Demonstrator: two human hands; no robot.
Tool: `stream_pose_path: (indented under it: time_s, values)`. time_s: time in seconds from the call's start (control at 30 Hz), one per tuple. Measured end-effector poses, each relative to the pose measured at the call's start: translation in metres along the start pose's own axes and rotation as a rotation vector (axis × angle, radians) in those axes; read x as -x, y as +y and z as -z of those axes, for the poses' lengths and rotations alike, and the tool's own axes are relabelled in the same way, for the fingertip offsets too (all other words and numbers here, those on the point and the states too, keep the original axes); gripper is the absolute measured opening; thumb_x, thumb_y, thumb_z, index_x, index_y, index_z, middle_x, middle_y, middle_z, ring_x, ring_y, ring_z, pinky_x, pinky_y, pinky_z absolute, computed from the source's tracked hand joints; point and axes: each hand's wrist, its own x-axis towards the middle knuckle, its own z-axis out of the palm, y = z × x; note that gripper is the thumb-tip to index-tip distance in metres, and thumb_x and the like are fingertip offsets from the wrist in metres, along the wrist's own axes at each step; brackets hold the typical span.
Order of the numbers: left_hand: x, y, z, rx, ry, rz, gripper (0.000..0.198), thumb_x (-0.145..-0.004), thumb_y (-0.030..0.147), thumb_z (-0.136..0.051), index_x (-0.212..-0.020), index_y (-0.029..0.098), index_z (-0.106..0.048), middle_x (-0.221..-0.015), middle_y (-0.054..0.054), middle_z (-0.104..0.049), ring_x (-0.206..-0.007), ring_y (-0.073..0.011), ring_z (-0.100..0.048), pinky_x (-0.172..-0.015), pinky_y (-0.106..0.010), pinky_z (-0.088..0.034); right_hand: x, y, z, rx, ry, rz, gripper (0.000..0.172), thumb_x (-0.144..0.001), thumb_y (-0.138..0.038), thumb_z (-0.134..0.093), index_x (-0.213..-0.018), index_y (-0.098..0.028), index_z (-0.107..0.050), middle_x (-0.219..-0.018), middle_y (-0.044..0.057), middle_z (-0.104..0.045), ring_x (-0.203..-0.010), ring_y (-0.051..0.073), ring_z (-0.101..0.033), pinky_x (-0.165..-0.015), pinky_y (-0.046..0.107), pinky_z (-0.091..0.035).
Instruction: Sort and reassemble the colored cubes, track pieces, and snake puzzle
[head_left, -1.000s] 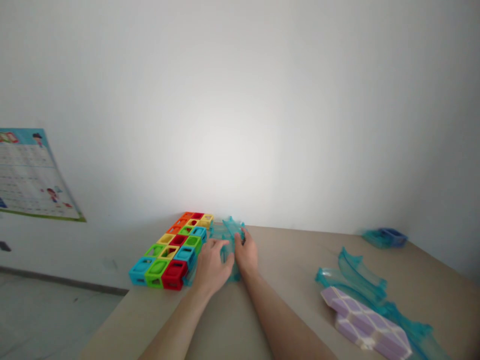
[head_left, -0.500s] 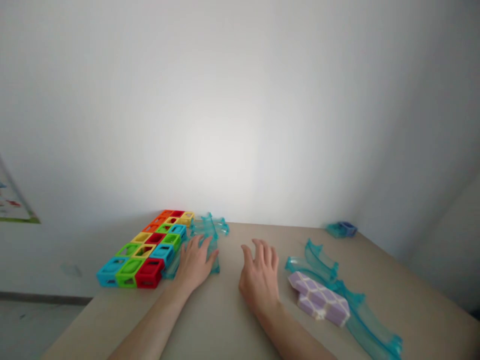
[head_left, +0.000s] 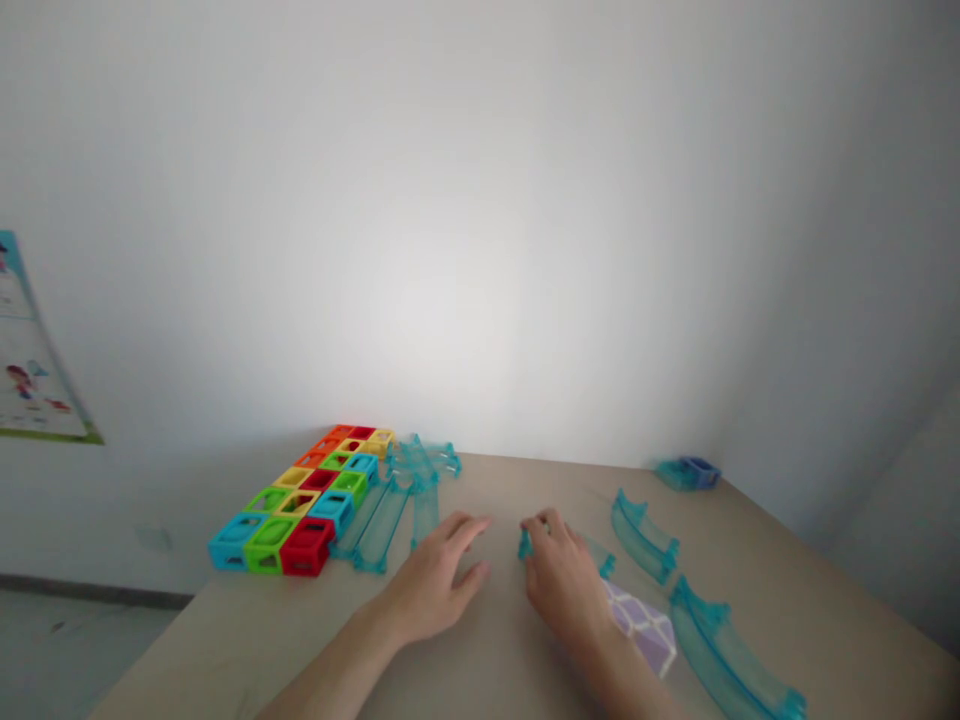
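Note:
My right hand (head_left: 562, 570) has its fingers curled over a translucent teal track piece (head_left: 600, 557), whose two ends show on either side of the hand. A purple block with a white lattice pattern (head_left: 645, 628) lies partly hidden under my right wrist and forearm. My left hand (head_left: 439, 580) is empty, thumb and fingers apart, over the table's middle. Left of it, straight teal track pieces (head_left: 381, 525) lie side by side. Two curved teal track pieces, one farther back (head_left: 643, 537) and one nearer (head_left: 731, 650), rest to the right of my right hand.
Rows of colourful square frame blocks (head_left: 304, 500) stand on the left of the table (head_left: 480, 690). More teal pieces (head_left: 424, 460) lie at the back by the wall (head_left: 480, 250). A blue block (head_left: 700, 472) sits in the far right corner. A poster (head_left: 45, 370) hangs at left.
My left hand has moved right, off the straight track pieces. My right hand has moved right and taken hold of a teal track piece, which has shifted left; the purple block has moved slightly left.

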Motion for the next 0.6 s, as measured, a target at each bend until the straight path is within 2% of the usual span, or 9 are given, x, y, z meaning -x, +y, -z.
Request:
stream_pose_path:
  time_s: [0.1,0.2,0.27,0.33,0.4,0.5,0.6]
  values:
    - [0.001,0.001,-0.003,-0.004,-0.031,0.03,0.054,-0.087,0.02,-0.051,-0.139,0.026,-0.04,-0.131,-0.009,-0.051,-0.113,-0.0209,-0.054,-0.1,-0.037,-0.044,0.002,-0.008,-0.004,-0.285,-0.043,0.226,0.036,-0.075,0.004,-0.041,-0.091,-0.019,-0.064,-0.095,0.006,-0.061,-0.088,0.018,-0.06,-0.079,0.026,-0.044]
    - [0.0,0.001,-0.004,-0.004,-0.076,0.011,0.048,-0.086,0.016,-0.049,-0.133,0.026,-0.047,-0.123,-0.008,-0.057,-0.115,-0.0213,-0.053,-0.103,-0.037,-0.042,0.005,-0.016,-0.004,-0.465,-0.043,0.383,0.031,-0.074,0.004,-0.041,-0.083,-0.019,-0.06,-0.092,0.004,-0.061,-0.089,0.016,-0.058,-0.08,0.024,-0.044]
    - [0.0,0.003,-0.004,-0.009,-0.105,0.003,0.044,-0.083,0.013,-0.051,-0.124,0.026,-0.054,-0.114,-0.006,-0.06,-0.111,-0.0211,-0.054,-0.1,-0.037,-0.043,0.006,-0.019,-0.004,-0.532,-0.042,0.429,0.03,-0.073,0.004,-0.042,-0.082,-0.019,-0.058,-0.094,0.004,-0.061,-0.09,0.015,-0.057,-0.081,0.024,-0.043]
    - [-0.001,0.004,-0.005,-0.012,-0.107,0.017,0.039,-0.079,0.011,-0.053,-0.116,0.025,-0.058,-0.109,-0.005,-0.062,-0.109,-0.0213,-0.054,-0.099,-0.037,-0.044,0.006,-0.02,-0.003,-0.508,-0.019,0.394,0.032,-0.07,0.004,-0.043,-0.084,-0.019,-0.059,-0.094,0.004,-0.06,-0.09,0.016,-0.056,-0.082,0.025,-0.043]
    - [-0.001,0.004,-0.009,0.0,-0.088,0.059,0.041,-0.078,0.012,-0.055,-0.117,0.024,-0.057,-0.111,-0.006,-0.062,-0.109,-0.0213,-0.055,-0.099,-0.037,-0.043,0.004,-0.019,-0.002,-0.387,0.046,0.28,0.038,-0.069,0.004,-0.043,-0.092,-0.02,-0.062,-0.098,0.005,-0.06,-0.095,0.019,-0.055,-0.086,0.03,-0.042]
    - [-0.001,0.002,-0.016,0.016,-0.043,0.147,0.05,-0.079,0.017,-0.056,-0.129,0.021,-0.05,-0.118,-0.008,-0.061,-0.108,-0.0222,-0.056,-0.098,-0.038,-0.045,0.001,-0.014,-0.004,-0.149,0.138,0.063,0.055,-0.071,-0.002,-0.048,-0.123,-0.019,-0.056,-0.121,0.012,-0.056,-0.114,0.027,-0.048,-0.099,0.044,-0.035]
    - [-0.001,-0.001,-0.02,0.014,-0.025,0.199,0.052,-0.08,0.023,-0.058,-0.131,0.02,-0.05,-0.122,-0.011,-0.062,-0.106,-0.0242,-0.058,-0.095,-0.041,-0.047,0.0,-0.005,-0.008,-0.025,0.065,-0.03,0.058,-0.077,-0.012,-0.054,-0.135,-0.015,-0.048,-0.129,0.017,-0.053,-0.123,0.035,-0.042,-0.101,0.053,-0.033]
